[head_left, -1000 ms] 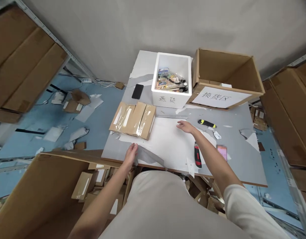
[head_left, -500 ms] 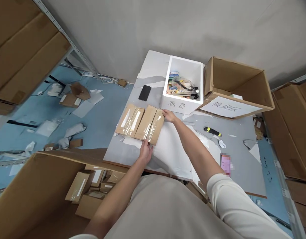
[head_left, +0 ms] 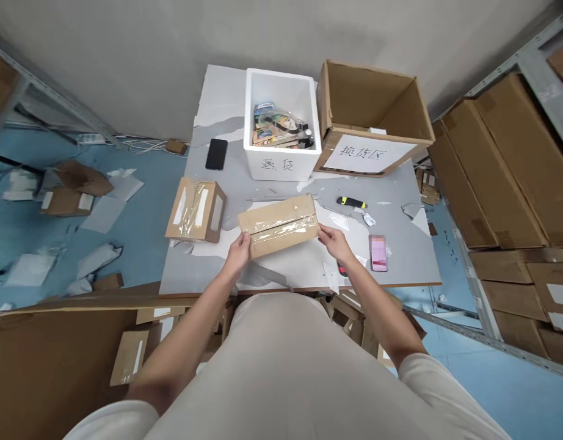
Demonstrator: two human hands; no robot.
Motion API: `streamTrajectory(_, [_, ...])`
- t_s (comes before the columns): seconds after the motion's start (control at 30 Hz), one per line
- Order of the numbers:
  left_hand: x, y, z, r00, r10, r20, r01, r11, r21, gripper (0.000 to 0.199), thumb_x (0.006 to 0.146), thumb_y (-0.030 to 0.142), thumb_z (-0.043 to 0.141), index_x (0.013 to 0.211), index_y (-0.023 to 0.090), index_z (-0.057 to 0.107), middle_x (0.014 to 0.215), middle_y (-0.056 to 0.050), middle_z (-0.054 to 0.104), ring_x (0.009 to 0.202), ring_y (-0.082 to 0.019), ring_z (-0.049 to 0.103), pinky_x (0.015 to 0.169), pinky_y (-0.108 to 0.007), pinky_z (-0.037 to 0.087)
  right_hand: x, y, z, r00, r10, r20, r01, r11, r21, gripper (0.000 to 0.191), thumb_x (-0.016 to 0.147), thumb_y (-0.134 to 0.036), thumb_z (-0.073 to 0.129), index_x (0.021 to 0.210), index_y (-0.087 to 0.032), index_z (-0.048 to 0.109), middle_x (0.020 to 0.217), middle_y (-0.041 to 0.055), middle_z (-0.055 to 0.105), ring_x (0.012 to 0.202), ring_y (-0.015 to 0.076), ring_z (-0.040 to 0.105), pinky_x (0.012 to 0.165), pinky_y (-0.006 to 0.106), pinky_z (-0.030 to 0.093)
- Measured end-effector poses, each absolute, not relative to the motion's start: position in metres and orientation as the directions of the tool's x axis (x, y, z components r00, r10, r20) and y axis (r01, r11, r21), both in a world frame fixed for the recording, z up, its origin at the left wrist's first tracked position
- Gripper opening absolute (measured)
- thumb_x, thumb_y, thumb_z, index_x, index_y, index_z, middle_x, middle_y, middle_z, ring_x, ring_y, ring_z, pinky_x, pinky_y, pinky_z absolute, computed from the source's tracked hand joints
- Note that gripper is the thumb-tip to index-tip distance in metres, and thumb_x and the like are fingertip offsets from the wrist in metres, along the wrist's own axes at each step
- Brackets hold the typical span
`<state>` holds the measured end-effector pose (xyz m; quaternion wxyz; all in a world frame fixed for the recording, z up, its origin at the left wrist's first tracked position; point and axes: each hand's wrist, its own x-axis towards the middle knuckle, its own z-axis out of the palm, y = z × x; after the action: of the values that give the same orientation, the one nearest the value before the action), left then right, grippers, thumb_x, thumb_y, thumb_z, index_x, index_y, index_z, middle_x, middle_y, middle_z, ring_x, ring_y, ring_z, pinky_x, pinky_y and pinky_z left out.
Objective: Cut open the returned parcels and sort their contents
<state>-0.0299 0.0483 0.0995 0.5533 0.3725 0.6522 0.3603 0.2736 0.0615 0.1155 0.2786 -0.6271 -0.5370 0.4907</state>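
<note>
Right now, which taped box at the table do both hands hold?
The middle box, held at opposite ends by the left hand and right hand; the left box sits untouched on the table.

Grey tabletop [head_left: 412, 260]: far edge, 1 white foam box [head_left: 275, 170], 1 open carton [head_left: 373, 91]; left edge, 1 taped parcel [head_left: 192, 211], 1 black phone [head_left: 216, 154].

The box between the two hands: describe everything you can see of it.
The box is long, brown and seemingly cardboard, with shiny clear tape along a dark seam on its upper face. It looks closed. It slants in the picture, right end higher, over the table; contact is unclear. The left hand holds one end, the right hand the other.
</note>
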Motion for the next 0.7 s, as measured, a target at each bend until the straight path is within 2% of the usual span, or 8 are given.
streamTrajectory(0.17, [-0.006,0.048,0.087,0.03,0.882,-0.469,0.26,0.447,0.856,0.055,0.086,0.057,0.045,0.116,0.015,0.065,0.123,-0.011,0.065,0.117,-0.029,0.056,0.102,-0.039,0.039,0.296,-0.023,0.093,0.093,0.939,-0.331,0.36,-0.341,-0.868,0.053,0.086,-0.049,0.052,0.129,-0.019,0.06,0.11,0.0022,0.071,0.101,0.0241,0.065,0.093,0.042,0.051])
streamTrajectory(0.33, [0.007,0.031,0.067,0.018,0.859,-0.511,0.335,0.477,0.813,0.055,0.084,0.058,0.047,0.111,0.015,0.067,0.121,-0.011,0.066,0.117,-0.03,0.055,0.103,-0.039,0.038,0.297,-0.053,0.076,0.113,0.928,-0.355,0.302,-0.372,-0.878,0.055,0.084,-0.055,0.052,0.126,-0.021,0.062,0.121,0.0024,0.067,0.116,0.0267,0.059,0.103,0.044,0.045])
streamTrajectory(0.47, [0.008,0.025,0.063,0.024,0.865,-0.501,0.264,0.477,0.838,0.055,0.084,0.058,0.048,0.113,0.014,0.067,0.126,-0.011,0.063,0.121,-0.029,0.053,0.106,-0.039,0.036,0.303,-0.055,0.07,0.103,0.922,-0.374,0.194,-0.387,-0.901,0.06,0.078,-0.058,0.06,0.125,-0.02,0.062,0.125,0.0048,0.065,0.119,0.0261,0.058,0.106,0.043,0.043])
streamTrajectory(0.53, [0.005,0.023,0.063,0.017,0.851,-0.524,0.182,0.513,0.839,0.056,0.086,0.058,0.045,0.116,0.015,0.065,0.128,-0.012,0.061,0.121,-0.028,0.053,0.103,-0.039,0.04,0.308,-0.056,0.065,0.104,0.912,-0.398,0.152,-0.41,-0.899,0.063,0.077,-0.06,0.06,0.125,-0.02,0.062,0.125,0.007,0.064,0.117,0.0263,0.059,0.104,0.044,0.045])
streamTrajectory(0.63, [-0.001,0.018,0.056,-0.036,0.803,-0.595,0.024,0.596,0.802,0.056,0.089,0.055,0.039,0.125,0.017,0.058,0.134,-0.011,0.057,0.119,-0.026,0.056,0.097,-0.041,0.046,0.312,-0.061,0.057,0.1,0.911,-0.401,0.123,-0.411,-0.903,0.062,0.082,-0.063,0.052,0.126,-0.02,0.06,0.125,0.009,0.064,0.114,0.0258,0.061,0.098,0.044,0.049])
streamTrajectory(0.7, [-0.008,0.011,0.047,-0.071,0.773,-0.63,-0.033,0.63,0.776,0.053,0.086,0.049,0.044,0.127,0.018,0.057,0.136,-0.012,0.055,0.117,-0.025,0.057,0.097,-0.042,0.046,0.313,-0.064,0.051,0.112,0.923,-0.368,0.131,-0.381,-0.915,0.06,0.085,-0.061,0.047,0.125,-0.019,0.06,0.124,0.0103,0.064,0.113,0.0255,0.061,0.097,0.045,0.05])
